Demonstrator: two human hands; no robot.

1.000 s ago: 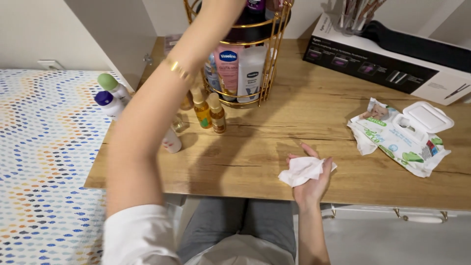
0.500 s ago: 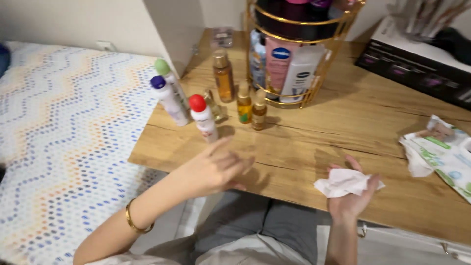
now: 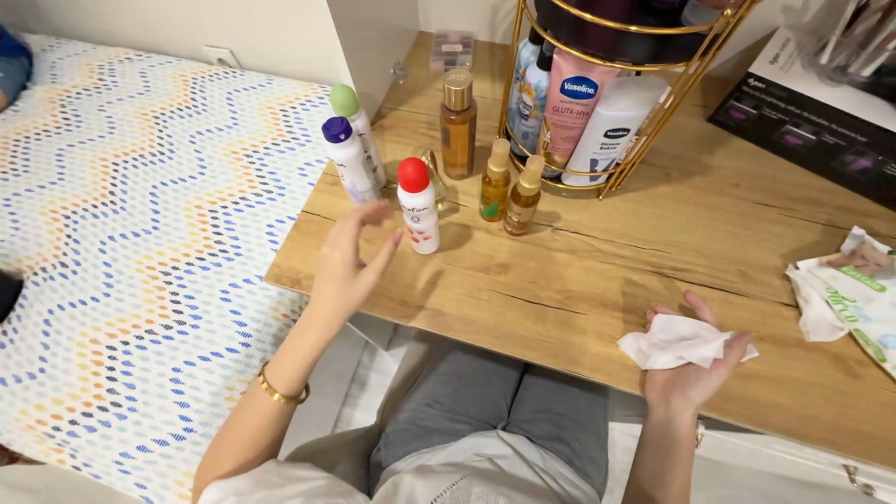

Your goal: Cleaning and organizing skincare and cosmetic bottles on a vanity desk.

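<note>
Wooden desk surface is filling the view, with a patterned bedspread lying to its left. Starting at the grip: the right hand is resting palm-up at the near edge of the desk, its fingers curling loosely around a crumpled white wipe, so the wipe is sitting cupped in the hand rather than being pinched hard. The left hand is hovering with its fingers spread and holding nothing, its fingertips arriving just beside a small white bottle with a red cap (whether they are touching it cannot be told).

Half a second ago that left hand was lying lower, over the near desk edge, and a second ago the arm was stretching up toward the gold wire rack; now it is closing on the red-capped bottle, so the reaching looks to be shifting from the rack to the bottles standing in front of it. The right hand is staying where it was, keeping the wipe.

Outward from there, a purple-capped bottle and a green-capped one are standing behind, amber bottles beside them, and an opened wipe packet is lying at far right.
</note>
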